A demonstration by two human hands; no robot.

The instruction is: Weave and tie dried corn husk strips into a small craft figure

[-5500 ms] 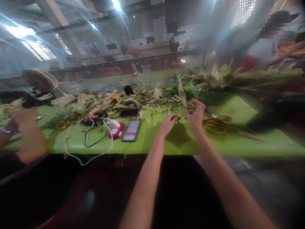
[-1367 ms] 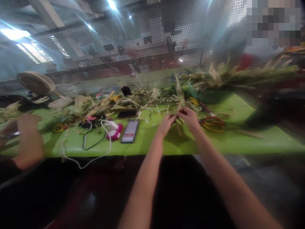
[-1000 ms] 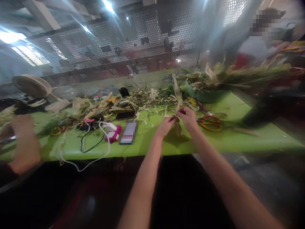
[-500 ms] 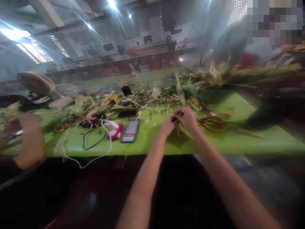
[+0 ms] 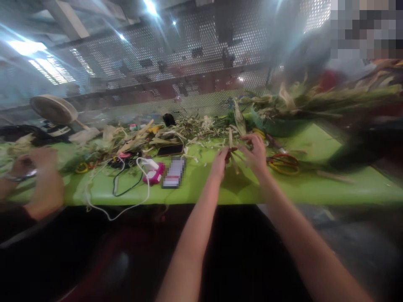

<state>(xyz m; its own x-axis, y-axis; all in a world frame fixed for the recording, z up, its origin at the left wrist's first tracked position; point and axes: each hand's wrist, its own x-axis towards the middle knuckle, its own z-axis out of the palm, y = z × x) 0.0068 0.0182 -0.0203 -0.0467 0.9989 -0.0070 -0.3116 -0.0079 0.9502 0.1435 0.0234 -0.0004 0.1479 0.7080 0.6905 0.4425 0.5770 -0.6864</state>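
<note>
My left hand (image 5: 220,162) is closed, thumb and fingers pinching narrow strips of dried husk (image 5: 231,137). One pale strip stands up above the fingers, and others hang below towards the table. Just to the right is my right hand (image 5: 255,154), its fingers apart and slightly blurred, close to the strips but not wrapped round them. A pair of scissors (image 5: 285,164) with red and yellow handles lies right beside my right wrist. Beyond my hands, an upright pale husk (image 5: 239,117) leans among loose scraps.
The green table (image 5: 195,193) carries a heap of husks (image 5: 135,140) along its back. Left of my hands lie a phone (image 5: 174,173), a dark phone (image 5: 170,149), a pink power block (image 5: 154,174) and cables. A green basket (image 5: 277,126) stands right; another person's hands (image 5: 40,165) are far left.
My right hand has come away from my left, opening and shifting right. The pale strips now show between them, still in my left hand. The view has shifted slightly.
</note>
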